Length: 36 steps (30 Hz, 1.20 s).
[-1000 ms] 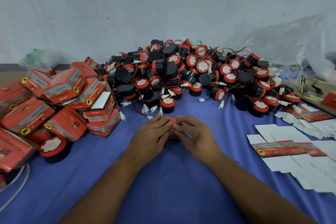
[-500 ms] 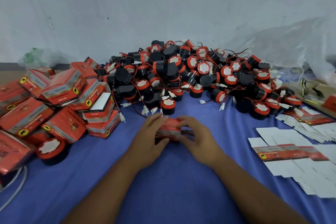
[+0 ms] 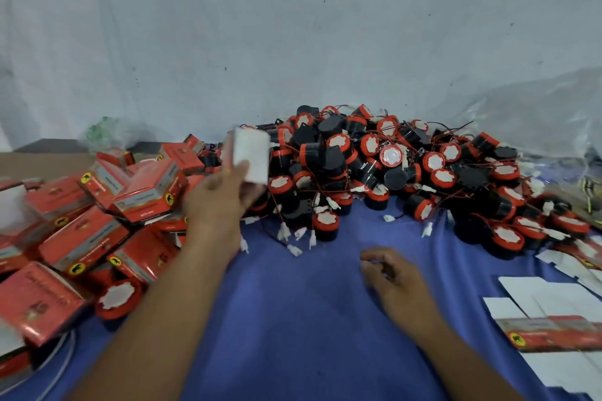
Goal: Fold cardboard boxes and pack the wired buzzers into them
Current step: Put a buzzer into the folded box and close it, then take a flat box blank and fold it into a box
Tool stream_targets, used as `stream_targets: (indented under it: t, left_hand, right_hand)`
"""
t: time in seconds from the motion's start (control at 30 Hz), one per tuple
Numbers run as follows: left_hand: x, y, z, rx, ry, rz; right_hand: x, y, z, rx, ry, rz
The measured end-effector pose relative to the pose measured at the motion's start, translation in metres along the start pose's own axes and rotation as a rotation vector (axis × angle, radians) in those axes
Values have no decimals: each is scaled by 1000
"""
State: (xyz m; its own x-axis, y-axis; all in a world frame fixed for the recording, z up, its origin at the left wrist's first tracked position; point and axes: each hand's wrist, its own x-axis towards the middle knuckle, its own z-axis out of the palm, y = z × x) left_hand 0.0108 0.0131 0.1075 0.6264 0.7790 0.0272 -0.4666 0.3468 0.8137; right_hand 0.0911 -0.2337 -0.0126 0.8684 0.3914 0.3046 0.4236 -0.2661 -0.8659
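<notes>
Shifts packed box (image 3: 252,158) from centre to 11 o'clock, gripped by left hand (image 3: 221,202); right hand (image 3: 394,280) slack, empty; next, probably drop onto box pile (image 3: 97,221) at 9 o'clock.

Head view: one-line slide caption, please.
Left hand holds a box beside the stacked boxes; right hand empty before the buzzer pile.

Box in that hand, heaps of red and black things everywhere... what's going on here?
A person is packing wired buzzers, heaped loose at the back, into cardboard boxes. The left hand holds a box, blurred, white side showing, raised by the heap of red boxes on the left. The right hand is loosely curled and empty, low over the blue cloth. Flat boxes, not yet folded, lie on the right.
</notes>
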Motion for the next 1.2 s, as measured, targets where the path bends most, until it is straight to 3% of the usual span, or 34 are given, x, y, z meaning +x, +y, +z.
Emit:
stream_targets:
  t: [0.07,0.13,0.2,0.3,0.37,0.43,0.53,0.6,0.67,0.87,0.93,1.07,1.13,1.2]
  left_hand:
    - [14,31,10,-350,-60,-68]
    - [19,44,13,-457,-122,-55]
    - [12,30,12,-319,-183,-46]
    - [-15,-20,-4,68,-304,-71]
    - [-33,-56,-20,344,-359,-71]
    - [-45,-84,-34,522,-375,-91]
    - [-50,-103,-45,691,-434,-97]
    - [-50,-105,-48,750,-486,-72]
    - [-50,-106,-48,788,-519,-41]
    - [-54,-108,-49,850,-546,35]
    - [-57,-105,-47,846,-594,55]
    - [-64,-103,-44,716,-813,-55]
    - [-69,-106,-41,606,-901,-120]
    - [-73,-111,-40,570,-937,-115]
  right_hand:
    - [0,-1,1,-43,-19,-28]
    - [0,-3,0,-84,-38,-58]
    - [1,-4,-6,-174,-28,-79]
    - [9,-6,-34,-491,68,6]
    - [14,-1,-64,-783,153,202]
    - [11,9,-101,-904,199,528]
    - [3,21,-143,-884,-43,872]
    - [4,18,-146,-960,-164,867]
    - [4,14,-137,-1025,-169,730]
    - [11,-5,-114,-1055,85,447]
    - [8,-19,-100,-925,167,233]
    - [-12,-64,-51,-34,312,-177]
    - [-21,-76,-27,420,236,-121]
    - [-23,-74,-10,731,112,85]
